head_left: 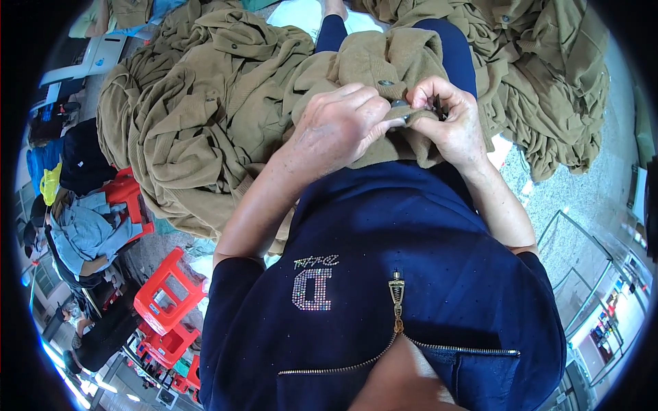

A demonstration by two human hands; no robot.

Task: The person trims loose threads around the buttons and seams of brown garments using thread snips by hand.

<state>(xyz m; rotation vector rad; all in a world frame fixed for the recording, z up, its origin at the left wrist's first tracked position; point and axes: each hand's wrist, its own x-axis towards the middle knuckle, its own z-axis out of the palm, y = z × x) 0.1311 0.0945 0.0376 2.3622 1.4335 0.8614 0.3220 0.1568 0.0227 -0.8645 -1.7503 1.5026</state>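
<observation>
Across my lap lies a brown knit cardigan (373,58) with dark round buttons. My left hand (343,123) is closed on its edge, thumb and fingertips pinching the knit beside a button. Close by on the right, my right hand (452,127) pinches the same edge between thumb and fingers. A small dark pointed tool (439,106) sticks out from the right hand's fingers; it looks like thread snips, but most of it is hidden. The two hands almost meet over the button band.
Heaps of brown knit garments (199,109) lie to my left, with another pile (548,89) to the right. Red plastic stools (168,291) stand at the lower left, near a chair heaped with blue-grey clothing (89,229). A metal-framed rack (582,240) stands on the right. Another person (103,335) is at the far lower left.
</observation>
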